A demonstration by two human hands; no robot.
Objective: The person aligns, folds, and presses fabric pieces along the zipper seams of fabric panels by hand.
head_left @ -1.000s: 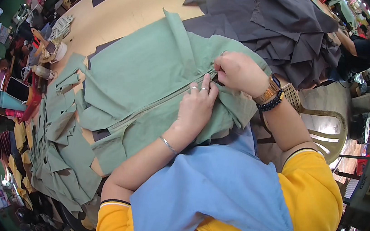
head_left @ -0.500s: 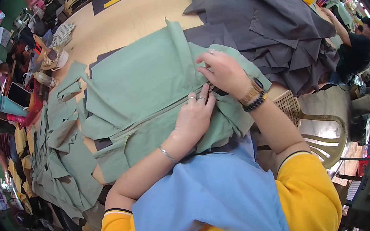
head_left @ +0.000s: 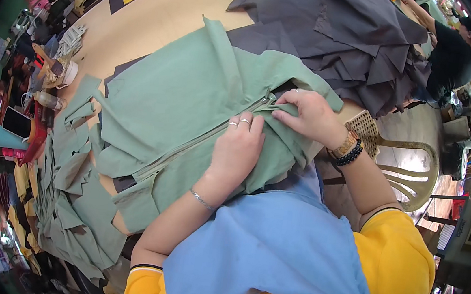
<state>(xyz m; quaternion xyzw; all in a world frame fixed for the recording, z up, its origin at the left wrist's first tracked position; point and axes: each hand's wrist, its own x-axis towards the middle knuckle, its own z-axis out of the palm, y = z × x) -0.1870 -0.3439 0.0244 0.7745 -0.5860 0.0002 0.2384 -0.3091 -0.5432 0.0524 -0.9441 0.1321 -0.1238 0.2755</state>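
In the head view, the most visible change over the last second is one of framing: the sage-green cotton garment piece with a long zipper seam (head_left: 193, 113) now sits higher and more central, and the pale wooden worktop (head_left: 162, 22) fills more of the upper left. The hands have shifted less. The left hand (head_left: 238, 150) has slid a little toward the lower centre and now lies flatter on the cloth, while the right hand (head_left: 303, 114) has stayed at the upper end of the seam, right of centre. From this the work looks to be in the same stage, smoothing and lining up the fabric along the zipper rather than moving to another piece.

The left hand is open, palm down, fingers together and pointing up the frame, pressing the green cloth just beside the seam; two rings show on its fingers and a thin bracelet on the wrist. The right hand is curled, fingertips pinching a fold of the same green cloth at the seam's top end, wrist bent, with a wooden watch and dark bead bracelet (head_left: 346, 151) on it.

A stack of cut green fabric pieces (head_left: 68, 186) lies at lower left, a heap of dark grey fabric (head_left: 347, 32) at the upper right, and a tan plastic chair (head_left: 402, 166) at right.
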